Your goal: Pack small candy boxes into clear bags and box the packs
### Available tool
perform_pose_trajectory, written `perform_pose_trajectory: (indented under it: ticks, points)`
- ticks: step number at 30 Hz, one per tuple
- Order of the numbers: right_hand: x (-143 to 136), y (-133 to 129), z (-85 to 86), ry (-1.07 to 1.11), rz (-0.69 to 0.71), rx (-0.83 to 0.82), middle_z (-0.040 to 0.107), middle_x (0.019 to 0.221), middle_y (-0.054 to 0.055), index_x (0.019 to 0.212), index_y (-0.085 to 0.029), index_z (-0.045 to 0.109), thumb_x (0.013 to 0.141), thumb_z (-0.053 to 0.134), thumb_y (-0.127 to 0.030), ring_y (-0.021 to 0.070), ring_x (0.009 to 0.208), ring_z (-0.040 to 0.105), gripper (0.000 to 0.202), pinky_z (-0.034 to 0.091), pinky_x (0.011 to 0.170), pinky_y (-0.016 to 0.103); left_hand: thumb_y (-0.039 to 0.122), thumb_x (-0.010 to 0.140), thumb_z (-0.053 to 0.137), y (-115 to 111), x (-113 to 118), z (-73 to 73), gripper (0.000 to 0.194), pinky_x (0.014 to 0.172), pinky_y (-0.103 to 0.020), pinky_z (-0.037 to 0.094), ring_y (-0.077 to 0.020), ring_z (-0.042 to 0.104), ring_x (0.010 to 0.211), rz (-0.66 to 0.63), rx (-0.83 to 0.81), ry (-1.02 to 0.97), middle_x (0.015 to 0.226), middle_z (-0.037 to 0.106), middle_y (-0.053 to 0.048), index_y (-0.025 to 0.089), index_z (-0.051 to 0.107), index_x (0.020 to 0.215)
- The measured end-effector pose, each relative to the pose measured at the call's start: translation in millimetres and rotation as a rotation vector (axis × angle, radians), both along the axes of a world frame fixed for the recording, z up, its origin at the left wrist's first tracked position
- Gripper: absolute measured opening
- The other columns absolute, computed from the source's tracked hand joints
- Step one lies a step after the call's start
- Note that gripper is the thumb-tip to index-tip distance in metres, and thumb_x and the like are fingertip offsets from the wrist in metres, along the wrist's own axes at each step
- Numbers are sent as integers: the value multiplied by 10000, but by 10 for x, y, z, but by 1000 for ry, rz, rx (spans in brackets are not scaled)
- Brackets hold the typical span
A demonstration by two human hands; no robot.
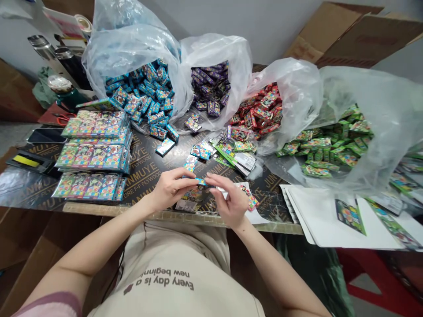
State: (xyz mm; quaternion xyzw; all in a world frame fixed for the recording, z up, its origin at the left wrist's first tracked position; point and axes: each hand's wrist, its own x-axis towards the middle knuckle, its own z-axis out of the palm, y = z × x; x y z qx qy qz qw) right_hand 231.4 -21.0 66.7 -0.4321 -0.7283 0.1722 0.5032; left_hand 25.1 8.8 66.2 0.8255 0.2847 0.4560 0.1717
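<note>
A small blue printed box (201,181) is pinched between the thumb and fingers of my left hand (175,187), just above the table's front edge. My right hand (231,200) meets the box's right end with its fingertips, its thumb standing apart from them. Under my hands lies a dark printed packet (187,204), partly covered. More blue boxes (165,146) lie loose just beyond my left hand. Beside my right hand, a red printed card (250,197) rests on white paper (256,216). Several green and white cards (244,163) are heaped behind it.
Clear plastic bags hold blue boxes (148,88), purple boxes (211,83), red boxes (264,108) and green boxes (346,136). Stacked multi-coloured packs (92,154) stand at left, near a tape dispenser (31,160) and flasks (69,66). White sheets (313,220) overhang at right.
</note>
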Motion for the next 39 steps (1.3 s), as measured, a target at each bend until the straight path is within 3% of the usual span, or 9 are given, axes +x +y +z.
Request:
perform_pose_trajectory:
  ticks: [3, 7, 10, 14, 27, 30, 33, 36, 39]
  points:
    - [25, 124, 252, 63, -122, -130, 669, 980, 73, 918, -250, 633, 864, 632, -302, 233, 955, 633, 75, 498, 883, 421, 177, 883, 584, -15, -27, 25, 147, 679, -227, 553, -128, 684, 775, 9, -35, -8, 899, 711, -70, 193, 710, 957]
    - [-29, 315, 478, 22, 166, -420, 643, 929, 58, 714, -213, 595, 844, 636, -389, 220, 955, 594, 222, 452, 892, 395, 183, 843, 643, -38, -19, 54, 61, 686, -241, 562, -138, 699, 746, 59, -150, -98, 832, 726, -61, 177, 699, 820]
    - [-115, 385, 463, 39, 340, -621, 640, 844, 34, 710, -193, 572, 817, 651, -411, 182, 848, 586, 256, 450, 789, 335, 182, 814, 673, -46, -3, 67, 53, 674, -248, 561, -146, 702, 735, 60, -180, -143, 805, 731, -62, 170, 672, 763]
    - [-197, 396, 384, 94, 376, -778, 611, 749, 12, 722, -179, 562, 792, 662, -423, 131, 681, 522, 273, 408, 632, 268, 141, 799, 667, -40, -3, 79, 65, 663, -241, 546, -142, 692, 736, 45, -177, -168, 800, 723, -62, 163, 642, 743]
    - [-291, 335, 300, 255, 230, -765, 561, 680, -16, 717, -198, 532, 739, 705, -409, 126, 650, 513, 273, 407, 619, 265, 185, 817, 653, -142, 121, 54, 130, 661, -234, 512, -128, 649, 725, 218, -144, -127, 766, 683, -24, 181, 580, 709]
    - [-352, 290, 207, 486, 168, -818, 547, 678, -52, 790, -227, 458, 670, 749, -347, 117, 646, 527, 337, 413, 623, 245, 191, 789, 688, -142, 117, -41, 79, 716, -254, 527, -141, 653, 778, 238, -256, -160, 829, 686, -33, 181, 610, 785]
    - [-390, 304, 86, 621, 137, -931, 557, 679, -61, 877, -247, 432, 680, 706, -338, 120, 611, 534, 350, 420, 594, 240, 259, 744, 745, -171, 113, -167, 254, 702, -262, 555, -159, 676, 781, 239, -523, -308, 857, 701, -33, 175, 619, 948]
    - [-264, 503, -74, 500, 98, -930, 642, 836, 20, 1040, -248, 460, 825, 531, -452, 179, 743, 612, 305, 478, 652, 306, 273, 804, 688, -325, 21, -177, 204, 658, -252, 576, -161, 696, 733, 187, -659, -365, 831, 727, -28, 164, 644, 970]
    - [150, 844, -280, -9, -127, -623, 603, 1202, 152, 1133, -203, 531, 854, 535, -466, 279, 1125, 556, 383, 459, 871, 420, 184, 833, 645, -614, -289, 7, 200, 729, -276, 596, -176, 710, 802, 290, -436, -237, 930, 743, -26, 208, 687, 1026]
